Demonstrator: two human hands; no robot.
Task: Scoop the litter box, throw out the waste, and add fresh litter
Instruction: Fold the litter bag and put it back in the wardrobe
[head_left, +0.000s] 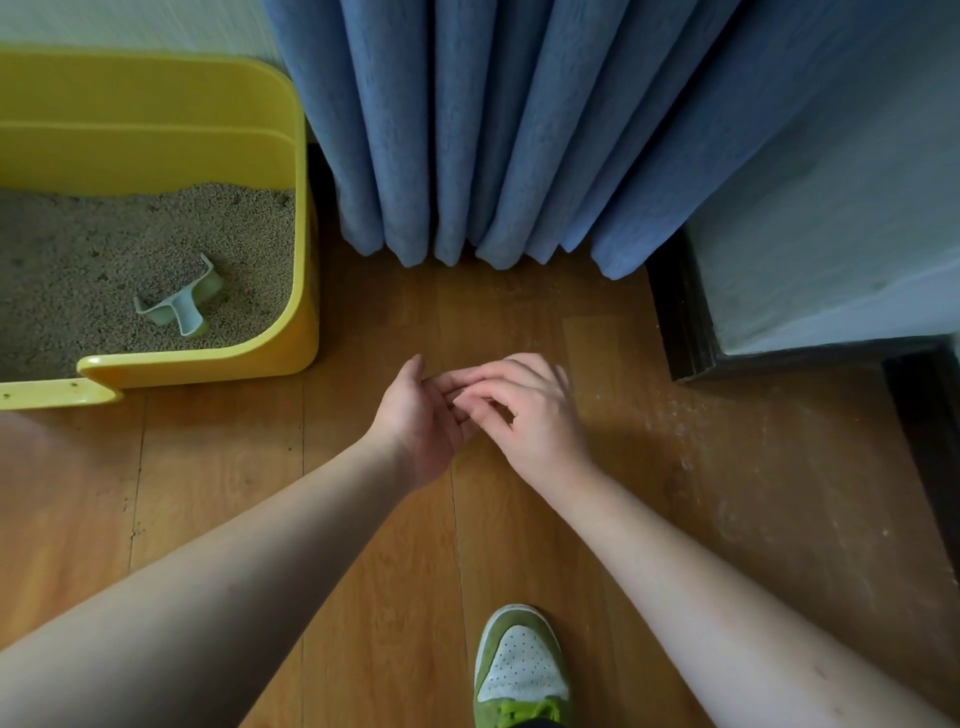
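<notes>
hands: left (423, 415) open, palm up, right (524, 410) fingertips touching it, both empty | scoop (182, 304) half-buried in litter (104, 265), box (291, 208) at left | risk: grains likely brushed onto floor (363, 519), spreading the mess

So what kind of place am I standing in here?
Probably a room in a home, in the corner kept for a cat. A yellow plastic litter box filled with grey litter sits on the wooden plank floor, beside long blue fabric curtains.
</notes>
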